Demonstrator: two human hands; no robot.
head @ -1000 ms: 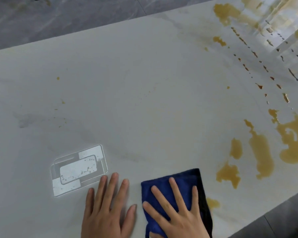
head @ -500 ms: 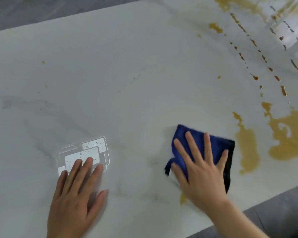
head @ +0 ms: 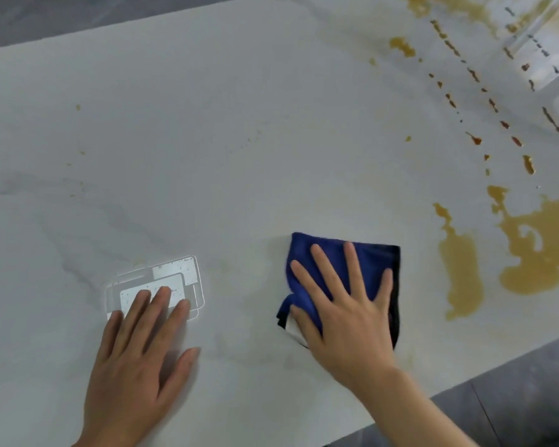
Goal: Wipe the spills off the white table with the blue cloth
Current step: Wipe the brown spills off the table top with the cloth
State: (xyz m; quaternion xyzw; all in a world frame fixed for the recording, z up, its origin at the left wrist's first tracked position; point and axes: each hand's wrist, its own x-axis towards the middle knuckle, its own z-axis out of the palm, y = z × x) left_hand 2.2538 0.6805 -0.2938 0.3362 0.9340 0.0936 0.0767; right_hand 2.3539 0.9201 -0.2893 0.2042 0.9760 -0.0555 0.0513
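Note:
The folded blue cloth (head: 373, 262) lies on the white table (head: 239, 140) near its front edge. My right hand (head: 346, 311) presses flat on the cloth with fingers spread. My left hand (head: 136, 359) rests flat on the bare tabletop to the left, fingers apart, holding nothing. Large yellow-brown puddles (head: 462, 272) and a bigger puddle (head: 539, 253) sit to the right of the cloth, not touching it. Rows of small brown drops (head: 475, 138) run toward the far right corner, with more smears (head: 400, 46) at the back.
A bright rectangular light reflection (head: 171, 279) shows on the tabletop under my left fingertips. Tiny specks (head: 78, 107) dot the left half of the table. Grey floor (head: 513, 404) lies beyond the front right edge and behind the far edge.
My right hand has pushed the cloth forward and to the right over the small puddles near the front edge, which are gone. My left hand slid left onto the reflection.

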